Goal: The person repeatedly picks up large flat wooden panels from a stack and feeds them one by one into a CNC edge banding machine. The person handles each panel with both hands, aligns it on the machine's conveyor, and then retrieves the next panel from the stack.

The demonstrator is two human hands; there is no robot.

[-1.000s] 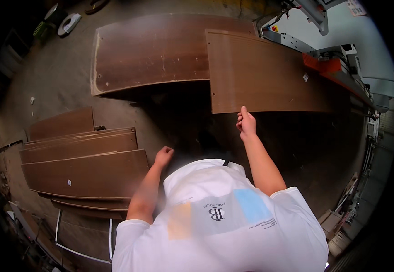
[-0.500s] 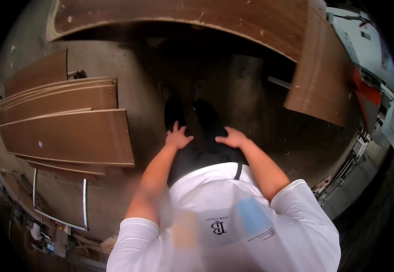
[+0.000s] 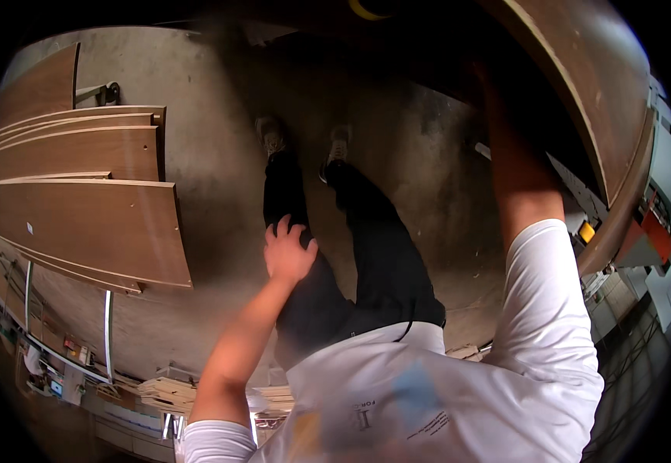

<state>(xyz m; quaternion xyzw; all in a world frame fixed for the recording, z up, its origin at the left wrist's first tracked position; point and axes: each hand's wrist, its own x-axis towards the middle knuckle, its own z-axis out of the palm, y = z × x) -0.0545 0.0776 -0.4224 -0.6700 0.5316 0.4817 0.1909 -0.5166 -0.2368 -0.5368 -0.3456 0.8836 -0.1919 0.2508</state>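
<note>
My left hand (image 3: 289, 251) rests on the left leg of my black trousers (image 3: 289, 197), with its fingers spread and nothing in them. From the right, my right forearm (image 3: 519, 170) stretches forward beneath a curved-looking brown wooden panel (image 3: 605, 73). Deep shadow swallows my right hand, so its fingers and anything they touch cannot be made out. A pale edge runs along the panel above that arm. Part of a yellow ring-shaped thing (image 3: 362, 9) shows in the dark at the top.
Several brown boards (image 3: 81, 224) lie stacked at the left, a caster wheel (image 3: 109, 92) beyond them. Concrete floor (image 3: 204, 201) stretches between the stack and my legs. White and orange machinery (image 3: 648, 235) stands at the right, and a metal frame (image 3: 108, 336) at lower left.
My right hand has left my thigh and reached forward under the wooden panel, into shadow. My left hand stays on my leg. My view has shifted, and the panel now sits farther right.
</note>
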